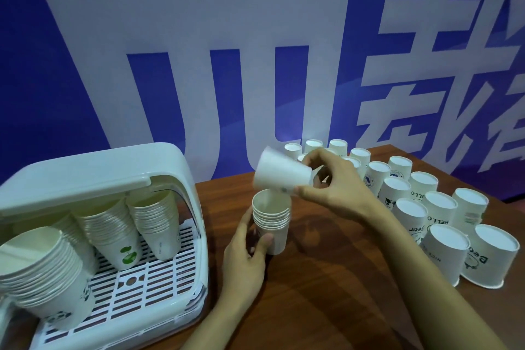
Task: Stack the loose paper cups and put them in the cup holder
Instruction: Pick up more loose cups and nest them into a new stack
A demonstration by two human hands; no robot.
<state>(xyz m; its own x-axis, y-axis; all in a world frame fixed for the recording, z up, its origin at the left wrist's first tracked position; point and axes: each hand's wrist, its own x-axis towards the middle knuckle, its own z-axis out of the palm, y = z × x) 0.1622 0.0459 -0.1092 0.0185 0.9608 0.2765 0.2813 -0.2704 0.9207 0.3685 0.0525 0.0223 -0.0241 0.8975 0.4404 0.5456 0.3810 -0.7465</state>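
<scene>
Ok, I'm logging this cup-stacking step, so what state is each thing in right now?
White plastic cup holder: lid raised, several nested stacks inside.
Nested stack of white paper cups: upright on the table, gripped by the left hand.
Single white paper cup: tilted, in the air above the stack, pinched by the right hand.
Loose white paper cups: upside down on the brown wooden table, unstacked.

Bare table [326, 278] lies open between the cup holder [181, 179] leftward and upturned cups [443, 250] crowding the right.
</scene>
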